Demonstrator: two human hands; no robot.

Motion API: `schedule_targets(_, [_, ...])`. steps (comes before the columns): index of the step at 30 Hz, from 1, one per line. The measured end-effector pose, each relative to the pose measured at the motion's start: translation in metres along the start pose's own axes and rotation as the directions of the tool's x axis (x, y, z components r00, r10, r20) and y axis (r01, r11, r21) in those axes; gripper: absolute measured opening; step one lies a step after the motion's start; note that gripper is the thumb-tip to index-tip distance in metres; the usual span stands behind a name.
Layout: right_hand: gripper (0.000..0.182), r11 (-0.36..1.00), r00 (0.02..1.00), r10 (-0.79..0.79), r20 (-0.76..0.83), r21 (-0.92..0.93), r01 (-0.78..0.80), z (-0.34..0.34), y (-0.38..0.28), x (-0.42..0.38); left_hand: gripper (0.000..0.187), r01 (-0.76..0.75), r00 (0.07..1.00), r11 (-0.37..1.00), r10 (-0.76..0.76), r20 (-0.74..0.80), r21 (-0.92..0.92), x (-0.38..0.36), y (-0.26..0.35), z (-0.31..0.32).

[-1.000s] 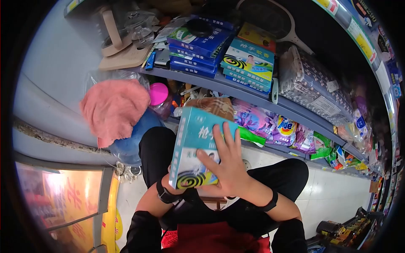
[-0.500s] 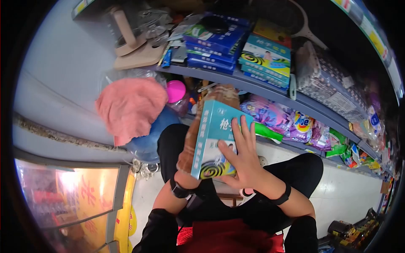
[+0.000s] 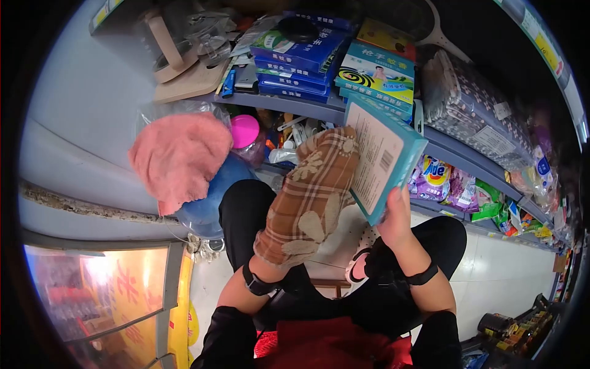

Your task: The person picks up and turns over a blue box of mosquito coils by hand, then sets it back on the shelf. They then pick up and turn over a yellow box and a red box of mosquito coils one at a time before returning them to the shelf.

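A teal mosquito coil box (image 3: 376, 161) is held up by its lower right edge in my right hand (image 3: 396, 216), thumb on one side. Its white panel with text and a barcode faces me. My left hand (image 3: 270, 268) is inside a brown plaid cloth (image 3: 309, 200) with pale flower shapes, worn like a mitt, so its fingers are hidden. The far end of this cloth lies right by the box's left edge. Behind the box, on the shelf, stands a stack of similar teal boxes (image 3: 375, 72).
Blue boxes (image 3: 295, 58) are stacked on the shelf (image 3: 307, 106), left of the teal ones. A pink cloth (image 3: 181, 154) lies over a blue container (image 3: 209, 206) at left. Folded patterned fabric (image 3: 473, 111) and detergent bags (image 3: 435, 175) are at right. My knees flank the hands.
The box has moved right and up off the cloth-covered left hand and turned from its printed front to its barcode side. My right hand has gone from lying flat on it to gripping its edge.
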State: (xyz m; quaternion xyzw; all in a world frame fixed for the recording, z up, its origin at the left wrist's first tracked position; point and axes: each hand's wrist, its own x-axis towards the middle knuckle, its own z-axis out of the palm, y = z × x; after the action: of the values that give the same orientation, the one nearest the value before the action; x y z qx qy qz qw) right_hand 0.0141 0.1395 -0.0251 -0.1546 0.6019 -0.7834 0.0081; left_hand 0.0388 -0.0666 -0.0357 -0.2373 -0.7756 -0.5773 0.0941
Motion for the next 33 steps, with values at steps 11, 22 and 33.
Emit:
schedule_targets(11, [0.064,0.945,0.978,0.145,-0.152,0.313,-0.091,-0.003,-0.023,0.003,0.05,0.114,0.961,0.233,-0.273,0.047,-0.966,-0.001,-0.014,0.004])
schedule_targets(22, [0.069,0.963,0.958,-0.038,-0.283,0.247,0.111,-0.002,-0.017,-0.023,0.048,0.003,0.965,0.047,-0.261,-0.009,-0.999,0.003,-0.027,0.002])
schedule_targets(33, [0.039,0.978,0.965,0.188,-0.183,0.121,-0.168,0.054,0.009,-0.04,0.047,-0.096,0.995,0.05,-0.035,-0.098,-0.994,0.006,-0.026,0.018])
